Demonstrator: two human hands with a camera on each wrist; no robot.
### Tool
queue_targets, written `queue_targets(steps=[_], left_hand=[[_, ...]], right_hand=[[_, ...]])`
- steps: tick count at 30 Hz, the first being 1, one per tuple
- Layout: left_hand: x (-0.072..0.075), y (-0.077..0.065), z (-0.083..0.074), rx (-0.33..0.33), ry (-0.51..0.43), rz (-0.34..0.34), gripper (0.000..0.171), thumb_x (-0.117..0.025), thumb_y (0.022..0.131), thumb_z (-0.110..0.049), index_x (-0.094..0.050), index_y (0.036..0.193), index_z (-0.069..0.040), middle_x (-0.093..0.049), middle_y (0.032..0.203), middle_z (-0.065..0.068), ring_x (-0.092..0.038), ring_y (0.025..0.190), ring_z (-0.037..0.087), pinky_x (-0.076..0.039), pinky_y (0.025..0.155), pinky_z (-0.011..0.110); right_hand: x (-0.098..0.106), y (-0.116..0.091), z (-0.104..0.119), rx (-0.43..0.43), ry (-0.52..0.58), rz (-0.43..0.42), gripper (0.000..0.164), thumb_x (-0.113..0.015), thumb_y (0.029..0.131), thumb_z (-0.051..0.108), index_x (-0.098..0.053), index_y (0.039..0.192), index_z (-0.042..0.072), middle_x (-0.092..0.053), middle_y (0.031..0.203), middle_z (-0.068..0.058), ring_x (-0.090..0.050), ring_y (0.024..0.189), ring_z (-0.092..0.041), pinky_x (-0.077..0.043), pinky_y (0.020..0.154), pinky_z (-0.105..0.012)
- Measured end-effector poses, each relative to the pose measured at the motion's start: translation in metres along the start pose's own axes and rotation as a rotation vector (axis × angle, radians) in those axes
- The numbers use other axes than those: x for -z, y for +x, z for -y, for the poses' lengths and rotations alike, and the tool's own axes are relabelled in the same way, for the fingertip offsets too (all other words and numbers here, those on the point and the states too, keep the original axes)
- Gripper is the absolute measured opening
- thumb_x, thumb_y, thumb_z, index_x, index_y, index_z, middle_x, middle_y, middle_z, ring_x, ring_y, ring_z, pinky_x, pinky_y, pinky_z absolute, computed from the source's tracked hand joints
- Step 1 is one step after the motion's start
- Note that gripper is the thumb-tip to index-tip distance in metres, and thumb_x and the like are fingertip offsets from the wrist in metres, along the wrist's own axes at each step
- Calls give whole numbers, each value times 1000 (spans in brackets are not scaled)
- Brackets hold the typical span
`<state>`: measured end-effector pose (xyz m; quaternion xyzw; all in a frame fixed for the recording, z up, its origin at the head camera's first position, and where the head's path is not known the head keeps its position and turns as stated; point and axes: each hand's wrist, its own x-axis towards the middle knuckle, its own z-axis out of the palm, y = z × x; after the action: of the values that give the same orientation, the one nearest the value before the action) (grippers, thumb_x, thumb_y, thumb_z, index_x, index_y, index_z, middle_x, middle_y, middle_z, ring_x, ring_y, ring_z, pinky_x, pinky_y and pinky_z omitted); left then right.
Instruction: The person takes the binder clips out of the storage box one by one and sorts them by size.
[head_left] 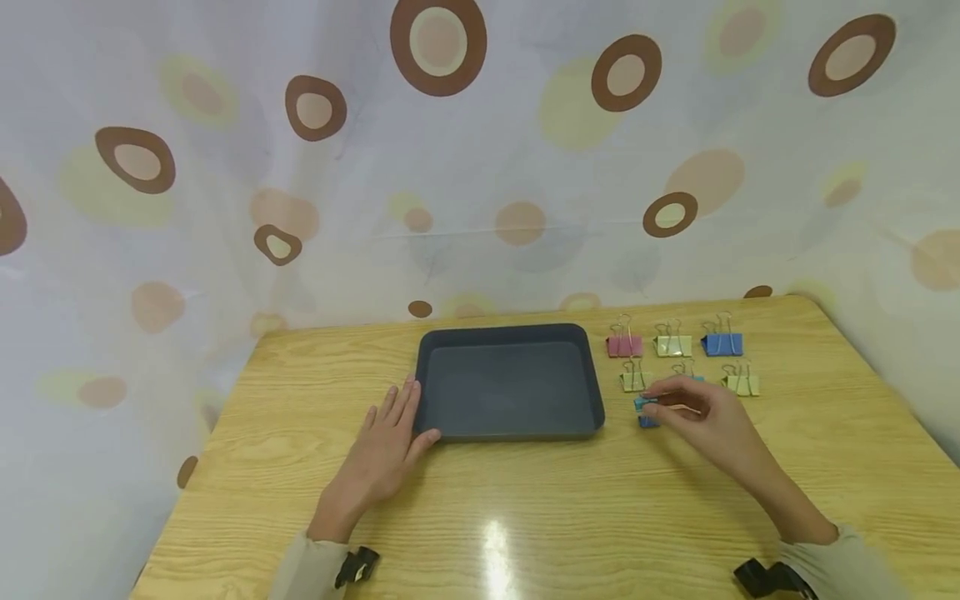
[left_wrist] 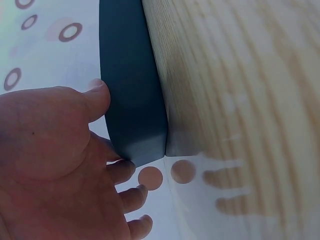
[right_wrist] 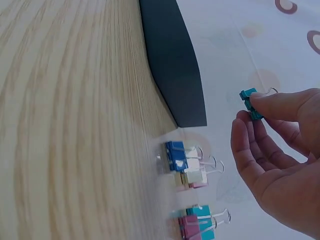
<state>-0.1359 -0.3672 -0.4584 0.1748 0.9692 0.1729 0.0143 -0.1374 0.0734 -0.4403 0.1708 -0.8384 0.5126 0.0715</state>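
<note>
My right hand [head_left: 701, 421] pinches a small teal binder clip [right_wrist: 252, 104] between thumb and fingertips, raised off the table. Just below it in the head view lies a blue binder clip [head_left: 648, 422]. The dark grey rectangular tray [head_left: 510, 434] lies flat to the left of this hand. At the tray's left front corner rests my left hand [head_left: 382, 450], fingers extended; its thumb touches the outer wall in the left wrist view. Behind the right hand, a light blue clip [head_left: 697, 378] is partly hidden.
A back row holds a pink clip [head_left: 624, 346], a pale yellow clip [head_left: 673, 346] and a blue clip [head_left: 724, 344]. In front stand two yellowish clips, one left [head_left: 634, 382] and one right [head_left: 742, 385]. A patterned cloth [head_left: 480, 192] hangs behind the wooden table [head_left: 570, 517].
</note>
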Motion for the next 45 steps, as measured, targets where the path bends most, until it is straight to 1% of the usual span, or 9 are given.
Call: queue_targets(steps=[7,11,14,19,21,28,35,39,45], left_hand=[[1,3,-3,-12,-1,0,76,-42,110,-45,-14,163,1,-9,170,16,-13,155,42,-17,121,64],[2,3,-4,-7,-2,1,76,-43,110,-44,-14,163,1,-9,170,16,-13,155,42,-17,121,64],[1,1,-3,3,-5,3,76,-44,110,-44,-14,163,2,-9,170,16,-13,155,42,-16,121,64],[2,-3,-2,8,-13,7,76,-44,110,-44,-14,162,3,-8,170,17,-13,155,43,-16,120,65],[2,-3,-1,5,-10,8,76,-43,110,-44,-14,162,3,-8,170,17,-13,154,43,-16,120,66],[1,-2,-3,-3,-12,10,76,-43,110,-44,-13,162,2,-7,170,17,-13,154,43,-16,120,65],[3,-1,-5,-2,-11,5,75,-44,110,-42,-14,162,4,-9,170,18,-14,154,44,-16,120,66],[3,-1,-5,-4,-15,5,75,-45,110,-42,-15,162,4,-9,170,18,-14,154,44,-17,120,66],[3,-1,-5,-10,-19,4,75,-45,110,-42,-15,162,3,-9,170,17,-14,154,43,-17,119,66]], right_hand=[[16,-11,-7,-23,-29,-47,17,-74,95,5,-73,112,1,-74,103,-3,-71,92,-6,-58,78,-19],[25,-16,-10,-21,-75,-56,17,-75,95,5,-74,112,3,-75,102,0,-71,90,-4,-58,74,-19],[32,-20,-15,-28,-86,-58,18,-75,94,5,-74,112,4,-74,104,4,-71,90,-3,-57,74,-18],[47,-28,-27,-28,-62,-60,20,-75,92,-2,-73,111,-2,-76,102,3,-74,86,-6,-56,74,-16],[55,-32,-33,-35,-64,-68,20,-75,91,-4,-73,111,-3,-76,100,4,-73,85,-4,-56,73,-15],[81,-41,-49,-101,-126,-85,17,-76,93,4,-75,110,-1,-75,100,11,-69,88,3,-56,72,-14],[97,-42,-65,-148,-195,-79,16,-77,93,7,-75,107,-1,-73,100,20,-67,86,7,-54,70,-12],[102,-44,-71,-183,-255,-59,17,-78,93,11,-76,106,0,-73,97,17,-67,83,7,-53,68,-12],[108,-44,-74,-215,-315,-11,19,-78,94,15,-76,105,-1,-76,96,-3,-65,81,7,-54,66,-15]])
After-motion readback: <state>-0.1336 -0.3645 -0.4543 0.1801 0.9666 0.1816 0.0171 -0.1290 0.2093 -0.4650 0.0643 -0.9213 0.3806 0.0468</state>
